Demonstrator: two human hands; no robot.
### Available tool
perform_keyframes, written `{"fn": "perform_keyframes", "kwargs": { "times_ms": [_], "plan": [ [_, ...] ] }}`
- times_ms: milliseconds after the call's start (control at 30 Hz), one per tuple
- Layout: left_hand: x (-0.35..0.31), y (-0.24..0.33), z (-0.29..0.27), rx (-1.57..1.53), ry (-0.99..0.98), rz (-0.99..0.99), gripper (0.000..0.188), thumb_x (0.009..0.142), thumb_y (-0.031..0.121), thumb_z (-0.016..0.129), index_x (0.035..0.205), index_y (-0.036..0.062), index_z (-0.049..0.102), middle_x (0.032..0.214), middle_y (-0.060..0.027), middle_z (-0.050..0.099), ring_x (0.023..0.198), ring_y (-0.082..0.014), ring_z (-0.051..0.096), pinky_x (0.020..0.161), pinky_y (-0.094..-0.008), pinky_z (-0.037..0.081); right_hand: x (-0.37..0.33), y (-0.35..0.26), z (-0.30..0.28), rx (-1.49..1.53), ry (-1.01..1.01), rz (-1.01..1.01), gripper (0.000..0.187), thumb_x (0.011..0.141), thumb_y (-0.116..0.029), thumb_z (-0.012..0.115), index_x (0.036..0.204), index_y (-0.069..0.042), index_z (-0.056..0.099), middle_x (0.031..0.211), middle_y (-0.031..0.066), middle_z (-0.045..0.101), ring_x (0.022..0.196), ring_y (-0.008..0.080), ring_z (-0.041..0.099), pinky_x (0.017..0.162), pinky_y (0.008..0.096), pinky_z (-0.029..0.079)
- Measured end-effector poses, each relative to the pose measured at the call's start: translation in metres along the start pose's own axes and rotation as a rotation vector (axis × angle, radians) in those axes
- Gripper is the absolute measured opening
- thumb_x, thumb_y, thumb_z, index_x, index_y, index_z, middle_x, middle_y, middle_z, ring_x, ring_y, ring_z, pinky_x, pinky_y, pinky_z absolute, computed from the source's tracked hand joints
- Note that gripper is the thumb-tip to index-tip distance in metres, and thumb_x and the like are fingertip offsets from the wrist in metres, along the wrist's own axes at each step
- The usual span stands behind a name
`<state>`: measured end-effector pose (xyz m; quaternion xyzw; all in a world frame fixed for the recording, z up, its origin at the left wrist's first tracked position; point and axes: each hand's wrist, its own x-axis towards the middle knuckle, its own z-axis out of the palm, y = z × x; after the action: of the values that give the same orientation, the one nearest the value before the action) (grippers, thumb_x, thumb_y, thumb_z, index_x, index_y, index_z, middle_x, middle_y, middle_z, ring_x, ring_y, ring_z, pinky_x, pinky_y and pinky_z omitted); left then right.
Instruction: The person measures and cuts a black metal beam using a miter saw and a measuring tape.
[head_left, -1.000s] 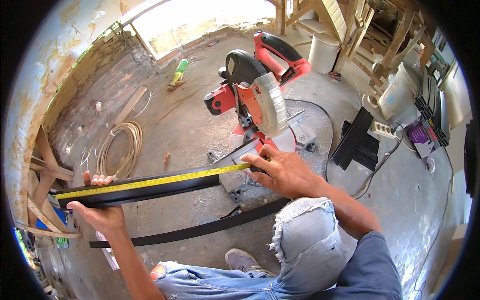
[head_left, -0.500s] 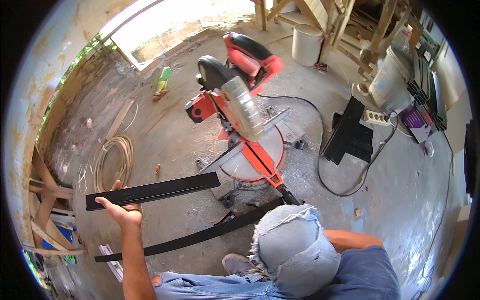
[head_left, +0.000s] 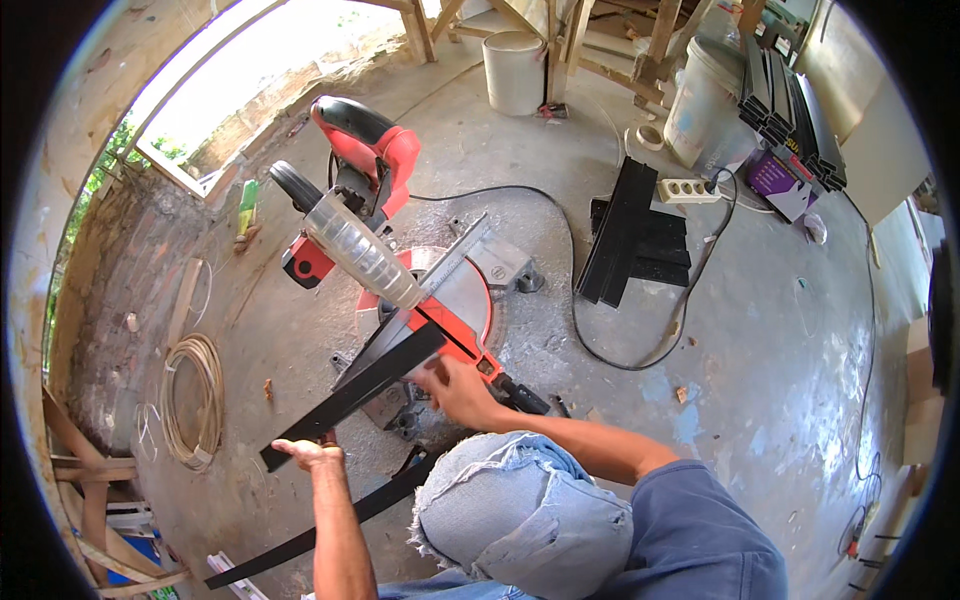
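Note:
My left hand (head_left: 312, 455) is closed round the lower-left end of a long black profile strip (head_left: 355, 395), thumb stretched along it. The strip lies slanted, its far end over the saw's bed. My right hand (head_left: 458, 392) is beside that far end, fingers apart and slightly blurred; whether they touch the strip I cannot tell. A red and black mitre saw (head_left: 370, 150) stands on the floor with its head raised. Its clear blade guard (head_left: 362, 250) hangs above the round turntable (head_left: 470, 300), and a metal fence (head_left: 460, 250) crosses the base.
A second long black strip (head_left: 300, 543) lies near my knee (head_left: 525, 500). Black offcuts (head_left: 640, 235) and a power strip (head_left: 690, 190) are at the right, with a cable looping across the floor. Coiled hose (head_left: 192, 400), a white bucket (head_left: 515, 75) and stacked profiles (head_left: 785, 110) stand around.
My left hand has swung the strip rightward and tilted it, bringing its far end over the saw. My right hand has come out from behind my knee to the saw. The view has shifted right.

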<state>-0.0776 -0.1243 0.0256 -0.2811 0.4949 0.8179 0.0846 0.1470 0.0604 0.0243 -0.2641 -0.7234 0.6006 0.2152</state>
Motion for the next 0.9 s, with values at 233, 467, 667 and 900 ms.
{"fn": "perform_keyframes", "kwargs": {
  "times_ms": [233, 467, 667, 900],
  "plan": [
    [-0.011, -0.030, 0.004, -0.042, 0.127, -0.061, 0.085, 0.091, 0.079, 0.035, 0.140, 0.0111, 0.050, 0.131, -0.0120, 0.061, 0.110, -0.0325, 0.064, 0.089, -0.0493, 0.058, 0.061, 0.012, 0.007, 0.425, 0.180, 0.425, 0.041, 0.101, -0.028, 0.057, 0.080, 0.007, 0.056, 0.066, 0.0151, 0.065, 0.050, 0.0231, 0.068, 0.039, 0.0339, 0.053],
    [0.013, -0.045, -0.019, -0.111, 0.142, -0.141, 0.082, 0.094, 0.075, 0.030, 0.138, 0.0088, 0.049, 0.129, -0.0144, 0.061, 0.110, -0.0351, 0.064, 0.086, -0.0505, 0.061, 0.072, 0.029, 0.021, 0.374, 0.089, 0.463, 0.037, 0.100, -0.025, 0.058, 0.083, 0.008, 0.057, 0.069, 0.0155, 0.066, 0.051, 0.0234, 0.068, 0.041, 0.0337, 0.055],
    [0.045, -0.049, -0.039, 0.031, 0.075, -0.168, 0.075, 0.094, 0.071, 0.041, 0.137, 0.0109, 0.052, 0.130, -0.0158, 0.061, 0.116, -0.0348, 0.062, 0.098, -0.0572, 0.050, 0.071, 0.023, 0.026, 0.364, 0.116, 0.447, 0.033, 0.099, -0.021, 0.060, 0.083, 0.007, 0.057, 0.068, 0.0146, 0.065, 0.050, 0.0222, 0.067, 0.037, 0.0326, 0.052],
    [-0.062, -0.051, 0.005, 0.903, 0.695, 0.837, 0.062, 0.085, 0.044, 0.065, 0.134, 0.0066, 0.055, 0.143, -0.0188, 0.043, 0.133, -0.0382, 0.040, 0.105, -0.0582, 0.034, 0.076, 0.030, 0.023, 0.393, 0.125, 0.503, 0.031, 0.099, -0.021, 0.062, 0.082, 0.005, 0.057, 0.068, 0.0140, 0.065, 0.046, 0.0213, 0.065, 0.036, 0.0318, 0.050]
  ]
}}
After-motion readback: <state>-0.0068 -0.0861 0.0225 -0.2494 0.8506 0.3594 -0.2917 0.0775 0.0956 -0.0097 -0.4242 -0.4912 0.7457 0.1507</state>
